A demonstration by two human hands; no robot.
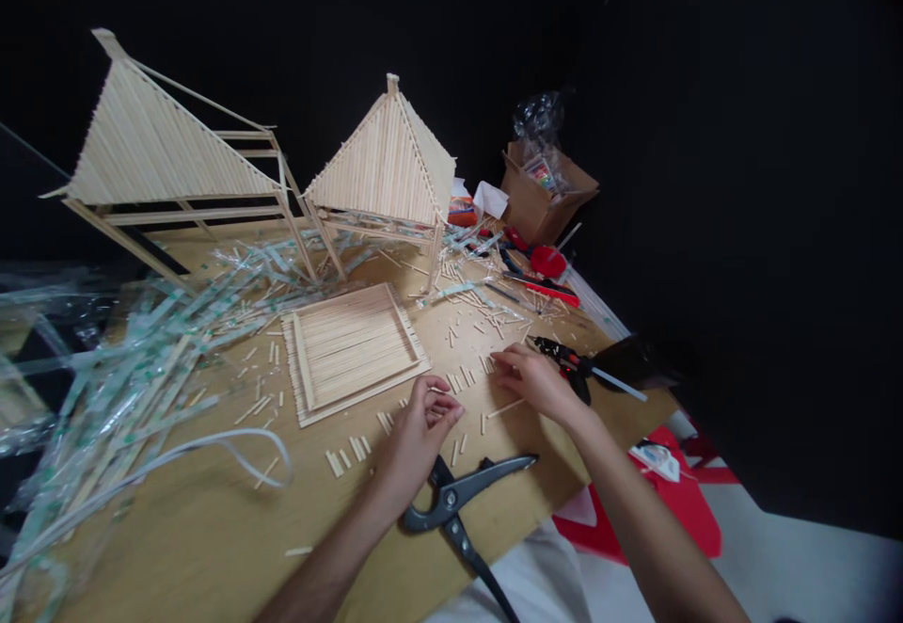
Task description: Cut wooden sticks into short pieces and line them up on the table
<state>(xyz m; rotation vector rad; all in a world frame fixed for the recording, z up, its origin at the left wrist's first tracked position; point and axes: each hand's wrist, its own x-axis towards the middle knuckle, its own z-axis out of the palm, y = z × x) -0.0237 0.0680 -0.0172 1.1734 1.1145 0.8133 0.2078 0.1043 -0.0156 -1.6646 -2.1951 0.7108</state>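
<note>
My left hand [423,416] is over the front middle of the table, its fingers curled towards the thumb; whatever may be between them is hidden. My right hand [530,378] reaches in from the right, fingers stretched out and the tips at a pair of short wooden stick pieces [486,365]. More short stick pieces [358,449] lie in small groups in a slanting row, partly behind my left hand. Behind them rests a flat panel of wooden sticks [356,345] with raised strips. Dark metal shears [451,501] lie below my left hand.
Two stick-built roofed models [385,157] [166,148] stand at the back. Clear plastic wrappers [169,350] and a white cable [232,435] cover the left side. A glue gun [564,357] lies beside my right hand. An open cardboard box [540,199] sits at the far right.
</note>
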